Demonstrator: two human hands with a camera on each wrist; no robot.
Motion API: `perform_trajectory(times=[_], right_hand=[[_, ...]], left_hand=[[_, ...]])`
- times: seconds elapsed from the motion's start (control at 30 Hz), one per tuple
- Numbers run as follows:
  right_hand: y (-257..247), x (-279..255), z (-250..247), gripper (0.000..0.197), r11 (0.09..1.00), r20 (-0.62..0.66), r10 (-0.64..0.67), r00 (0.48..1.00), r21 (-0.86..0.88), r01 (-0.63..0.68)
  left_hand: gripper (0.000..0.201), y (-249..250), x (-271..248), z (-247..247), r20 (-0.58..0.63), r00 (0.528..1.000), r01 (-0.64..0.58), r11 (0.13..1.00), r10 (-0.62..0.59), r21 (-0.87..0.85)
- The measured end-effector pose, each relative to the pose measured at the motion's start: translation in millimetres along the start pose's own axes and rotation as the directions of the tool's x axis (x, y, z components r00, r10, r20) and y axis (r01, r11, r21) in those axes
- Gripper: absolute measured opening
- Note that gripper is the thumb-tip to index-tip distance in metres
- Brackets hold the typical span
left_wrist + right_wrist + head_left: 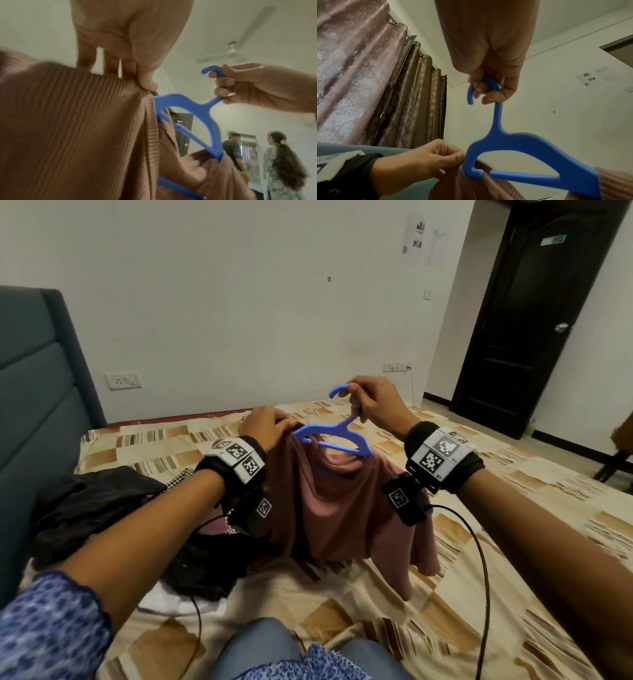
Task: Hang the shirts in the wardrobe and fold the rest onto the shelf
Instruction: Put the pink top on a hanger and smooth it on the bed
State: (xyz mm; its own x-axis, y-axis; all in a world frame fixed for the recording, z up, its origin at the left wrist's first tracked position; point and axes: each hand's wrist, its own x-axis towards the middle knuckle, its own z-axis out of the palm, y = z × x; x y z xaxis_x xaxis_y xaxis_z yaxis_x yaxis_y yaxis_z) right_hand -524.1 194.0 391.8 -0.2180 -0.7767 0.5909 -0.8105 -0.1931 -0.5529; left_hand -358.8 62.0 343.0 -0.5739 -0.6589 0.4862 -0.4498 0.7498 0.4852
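My right hand [375, 402] curls round the neck of the blue plastic hanger [337, 436], just under its hook, and my left hand [265, 424] pinches the shoulder seam of the dusty-pink ribbed knit shirt [329, 508] at the hanger's left tip. The shirt hangs above the checked bedspread [445, 594], its far shoulder on the hanger. It looks soft, light and stretchy; I'd take hold at the seam, not the neckline, beside the dark clothes pile [102, 508]
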Motion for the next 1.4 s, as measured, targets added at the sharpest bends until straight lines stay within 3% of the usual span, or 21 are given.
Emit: perform_trajectory(times=[0.07, 0.17, 0.27, 0.3, 0.37, 0.43, 0.5, 0.57, 0.6, 0.63, 0.7, 0.77, 0.83, 0.9, 1.0, 1.17, 1.27, 1.4], right_hand=[[1, -3, -6, 0.026, 1.000, -0.015, -0.005, 1.000, 0.004, 0.005], [3, -5, -13, 0.026, 1.000, -0.019, -0.016, 1.000, -0.001, 0.016], [3, -8, -17, 0.025, 1.000, -0.016, -0.019, 1.000, 0.010, 0.019], [0, -10, -18, 0.024, 0.999, -0.005, -0.028, 1.000, 0.021, 0.028], [-1, -13, -22, 0.021, 0.994, 0.016, -0.033, 0.999, 0.107, 0.031], [8, -15, -29, 0.027, 0.984, 0.004, 0.022, 1.000, 0.175, -0.023], [29, -19, -36, 0.036, 0.990, 0.032, 0.142, 0.989, 0.007, -0.142], [58, -28, -37, 0.034, 0.940, 0.206, 0.253, 0.945, -0.284, -0.190], [70, -34, -36, 0.025, 0.916, 0.328, 0.303, 0.895, -0.359, -0.179], [80, -41, -35, 0.016, 0.911, 0.419, 0.316, 0.851, -0.386, -0.148], [93, -46, -39, 0.016, 0.914, 0.464, 0.305, 0.831, -0.389, -0.118], [93, -37, -52, 0.004, 0.903, 0.338, 0.256, 0.906, -0.419, -0.099], [76, -14, -75, 0.013, 0.894, 0.127, 0.132, 0.983, -0.444, -0.063], [48, 17, -103, 0.027, 0.886, -0.081, 0.008, 0.997, -0.461, -0.044], [-4, 45, -149, 0.040, 0.857, -0.266, -0.110, 0.958, -0.514, -0.044], [-44, 38, -193, 0.026, 0.804, -0.340, -0.129, 0.932, -0.586, -0.102], [-53, 21, -209, 0.026, 0.806, -0.346, -0.108, 0.932, -0.579, -0.122], [-57, -7, -232, 0.026, 0.785, -0.358, -0.039, 0.933, -0.589, -0.193]], left_hand=[[0.030, -6, 0, -4, 0.072, 0.997, 0.005, 0.999, -0.009, 0.054], [0.033, -20, 0, -7, 0.216, 0.976, -0.042, 0.999, 0.040, 0.005], [0.013, -33, -2, -11, 0.451, 0.886, -0.106, 0.994, 0.108, -0.030], [0.013, -38, -3, -10, 0.450, 0.885, -0.124, 0.992, 0.119, -0.019], [0.006, -44, -4, -10, 0.321, 0.938, -0.145, 0.989, 0.132, 0.017], [0.013, -46, -3, -12, 0.220, 0.965, -0.157, 0.986, 0.142, 0.049], [0.017, -47, -1, -18, 0.199, 0.969, -0.157, 0.986, 0.145, 0.048], [0.014, -46, 0, -26, 0.179, 0.977, -0.127, 0.991, 0.119, 0.036], [0.012, -44, 0, -30, 0.160, 0.981, -0.117, 0.992, 0.110, 0.038], [0.012, -45, 1, -33, 0.145, 0.983, -0.118, 0.992, 0.111, 0.043], [0.016, -45, 4, -42, 0.161, 0.981, -0.119, 0.990, 0.105, 0.078], [0.019, -42, 13, -55, 0.172, 0.980, -0.118, 0.986, 0.097, 0.116], [0.019, -25, 29, -77, 0.115, 0.986, -0.137, 0.982, 0.123, 0.127], [0.018, 4, 55, -109, -0.038, 0.986, -0.157, 0.981, 0.162, 0.110], [0.020, 43, 86, -158, -0.255, 0.949, -0.144, 0.976, 0.184, 0.166], [0.030, 50, 90, -181, -0.030, 0.997, -0.062, 0.940, 0.077, 0.335], [0.029, 58, 81, -175, -0.092, 0.993, -0.047, 0.952, 0.078, 0.304], [0.024, 80, 71, -167, -0.133, 0.976, -0.135, 0.962, 0.170, 0.237]])
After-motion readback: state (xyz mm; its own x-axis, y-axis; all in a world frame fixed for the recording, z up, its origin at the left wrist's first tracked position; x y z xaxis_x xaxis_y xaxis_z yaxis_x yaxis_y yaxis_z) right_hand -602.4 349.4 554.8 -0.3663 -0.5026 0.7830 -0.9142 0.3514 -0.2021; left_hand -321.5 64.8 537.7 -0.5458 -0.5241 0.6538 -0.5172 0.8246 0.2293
